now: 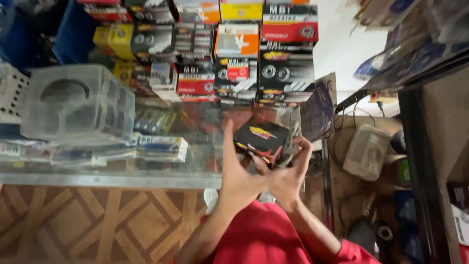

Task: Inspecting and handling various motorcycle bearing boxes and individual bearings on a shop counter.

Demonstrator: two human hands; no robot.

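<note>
A small black cardboard box (261, 138) with a red and yellow print is held up in front of me, over the glass counter (112, 178). My left hand (234, 168) presses its left side, fingers stretched upward. My right hand (288, 168) grips its right and lower side, fingers curled around the edge, together with what looks like a grey metal part, blurred. My red sleeves show at the bottom.
Stacked black, red, orange and yellow boxes (234, 54) fill the shelves behind the counter. A clear plastic container (78, 105) stands at left, a small white box (161, 146) beside it. Dark shelving (420, 161) and a pale plastic part (366, 151) are at right. Wood-patterned floor lies below.
</note>
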